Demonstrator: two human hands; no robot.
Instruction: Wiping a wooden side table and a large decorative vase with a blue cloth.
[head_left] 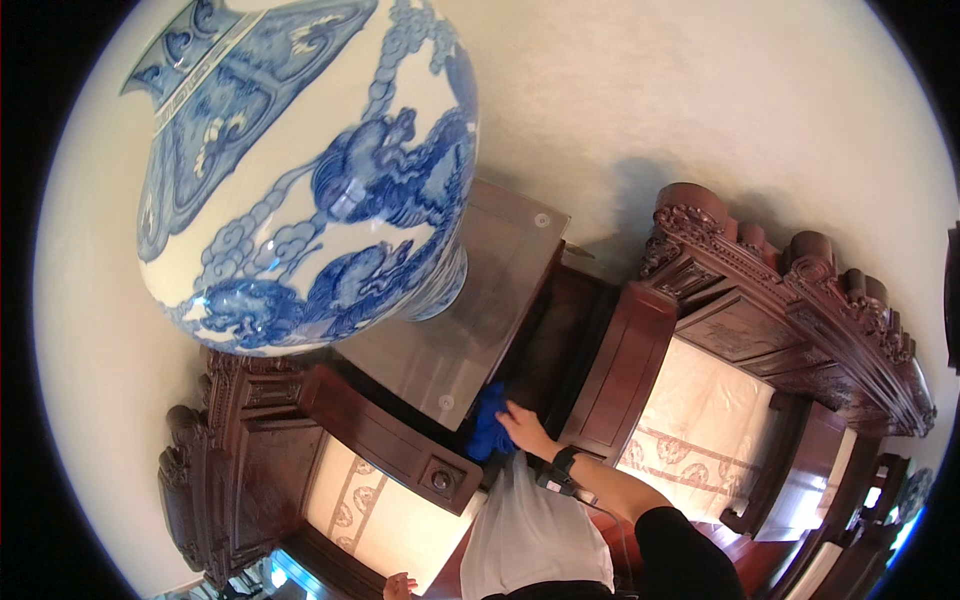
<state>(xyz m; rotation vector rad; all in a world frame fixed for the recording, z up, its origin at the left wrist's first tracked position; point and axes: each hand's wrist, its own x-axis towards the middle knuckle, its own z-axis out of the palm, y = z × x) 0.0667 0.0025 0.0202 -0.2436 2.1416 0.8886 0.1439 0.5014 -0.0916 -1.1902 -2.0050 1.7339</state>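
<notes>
We see the blue cloth [486, 424] by the near corner of the stand [480, 300], bunched in the right hand [524, 428]. Likely light, soft, floppy; we'd pinch a thick fold. Left hand [400, 586] cropped low; can't tell its grip.

We hold a blue cloth [488, 428] by the table's [485, 300] near corner.
Our right hand [527, 430] grips the cloth just beside that corner, between two carved chairs; our left hand [400, 587], only partly in sight, is low near the left chair's [265, 450] pale cushion [385, 520]. A big blue-and-white vase [330, 200] stands toward the table's left edge, and clear discs [446, 402] mark the near and right corners.
</notes>
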